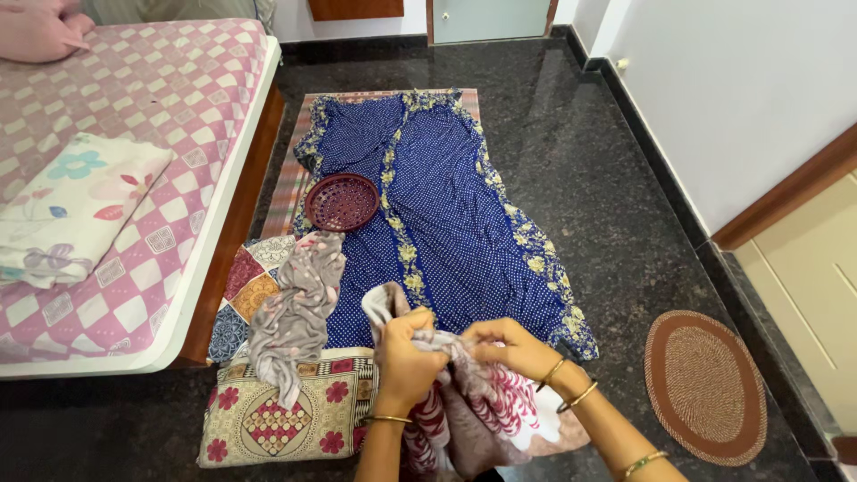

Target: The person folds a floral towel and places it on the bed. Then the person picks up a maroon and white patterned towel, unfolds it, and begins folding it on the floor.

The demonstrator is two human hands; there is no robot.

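My left hand (403, 350) and my right hand (506, 346) both grip a bunched grey, white and red patterned cloth (473, 406) low in the head view. The cloth hangs from my fingers over the near end of a blue dotted garment (446, 214) with yellow floral borders, spread flat on a mat on the dark floor. A grey floral cloth (299, 308) lies crumpled just left of my left hand, partly on a patchwork cushion (277, 419). Gold bangles circle both wrists.
A maroon woven basket (342, 202) sits on the blue garment's left side. A bed (152, 116) with a pink checked sheet and a folded floral cloth (71, 205) fills the left. A round brown mat (705, 386) lies at right near the wall.
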